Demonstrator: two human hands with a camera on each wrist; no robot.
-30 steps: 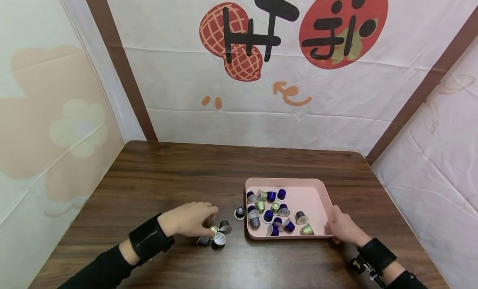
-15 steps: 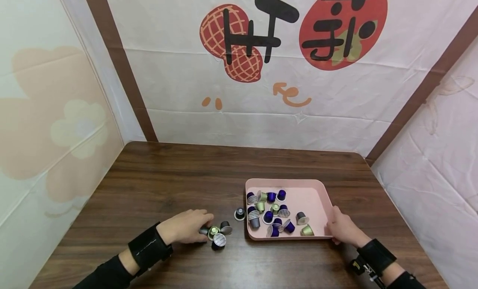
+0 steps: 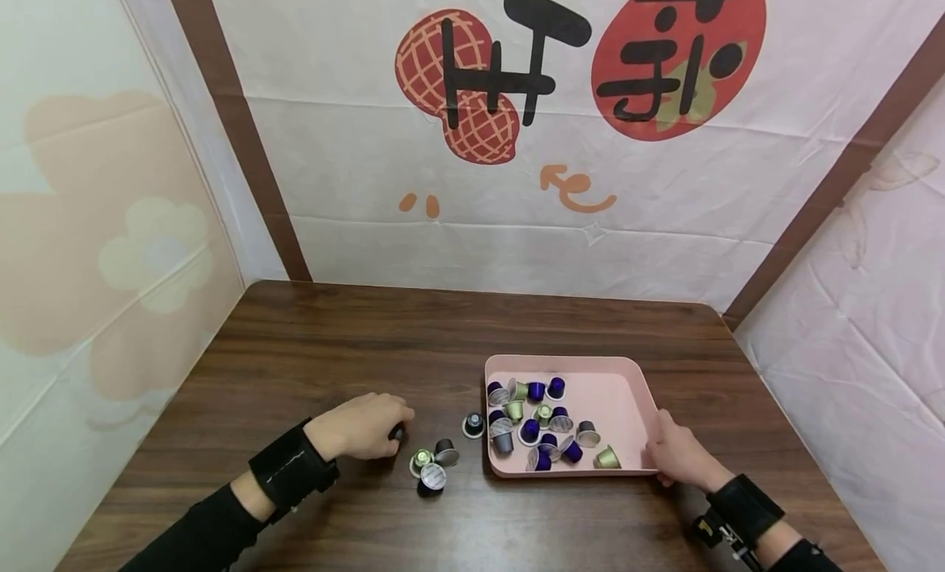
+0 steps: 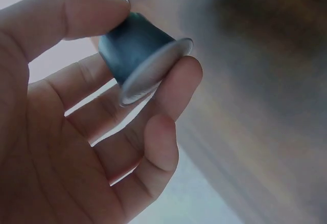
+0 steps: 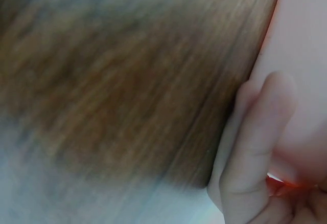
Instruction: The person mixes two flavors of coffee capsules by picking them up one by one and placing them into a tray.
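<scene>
My left hand [image 3: 360, 427] pinches a dark coffee capsule [image 4: 134, 47] between thumb and fingers. The left wrist view shows its pale foil lid tilted, its rim against a fingertip. To the right of that hand, a small group lies on the table: a green capsule [image 3: 422, 461], a grey capsule [image 3: 446, 452] and a black capsule with its lid up [image 3: 431, 478]. My right hand [image 3: 681, 449] grips the right edge of the pink tray [image 3: 620, 391]. Blue, green and grey capsules lie in the tray, mostly on its left side.
Just left of the tray, a black capsule [image 3: 473, 425] stands apart on the brown wooden table [image 3: 354, 334]. Printed cloth [image 3: 472, 244] hangs along the table's back edge, with more cloth on both sides.
My left hand has taken the dark capsule from the group and moved up and left with it. A grey capsule in the tray has shifted slightly left. The right hand stays on the tray.
</scene>
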